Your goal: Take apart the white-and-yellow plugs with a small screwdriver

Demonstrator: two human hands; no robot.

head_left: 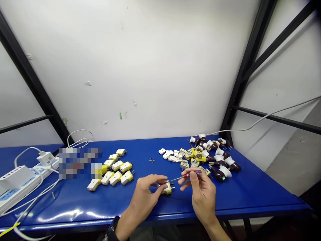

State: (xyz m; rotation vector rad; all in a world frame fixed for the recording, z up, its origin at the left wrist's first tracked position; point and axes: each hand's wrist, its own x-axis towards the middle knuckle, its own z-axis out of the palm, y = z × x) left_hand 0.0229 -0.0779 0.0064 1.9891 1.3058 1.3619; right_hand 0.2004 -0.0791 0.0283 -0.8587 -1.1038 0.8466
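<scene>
A white-and-yellow two-pin plug point(168, 190) lies near the table's front edge, its metal pins pointing right. My left hand point(146, 192) has its thumb and index finger closed at the plug's left end, covering part of it. In my right hand point(204, 190) is a screwdriver point(193, 173) with a reddish, see-through handle. Its thin shaft slants down to the left, and the tip meets my left fingertips over the plug. Whether a screw sits at the tip is too small to tell. Several small screws point(152, 160) lie loose behind my hands.
Several white-and-yellow plugs point(115, 178) stand grouped left of centre. White covers point(167, 154) and open yellow plug halves point(185, 164) lie at right, beside dark lamp holders point(220, 160) with white rims. A power strip point(45, 171) with white cables occupies the left side. Part there is pixelated.
</scene>
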